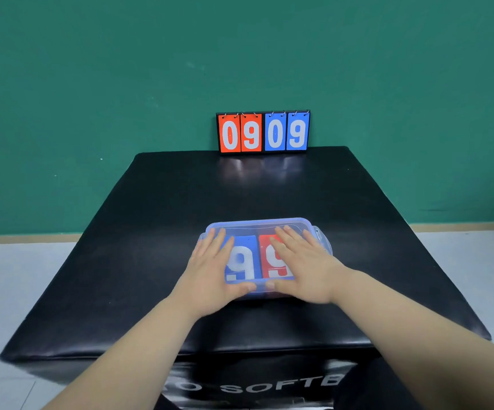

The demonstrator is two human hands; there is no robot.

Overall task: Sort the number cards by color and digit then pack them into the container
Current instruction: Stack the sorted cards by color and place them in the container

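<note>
Left hand and right hand are pressing flat, fingers outstretched and grasping nothing, on top of the clear container, which is sitting mid-bench holding a blue 9 card beside a red 9 card.

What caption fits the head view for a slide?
The left hand and right hand rest flat on the container holding number cards.

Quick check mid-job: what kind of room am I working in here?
Probably a gym or sports room: a black padded vinyl box serves as the table, and a red-and-blue flip scoreboard stands before the plain green wall.
</note>
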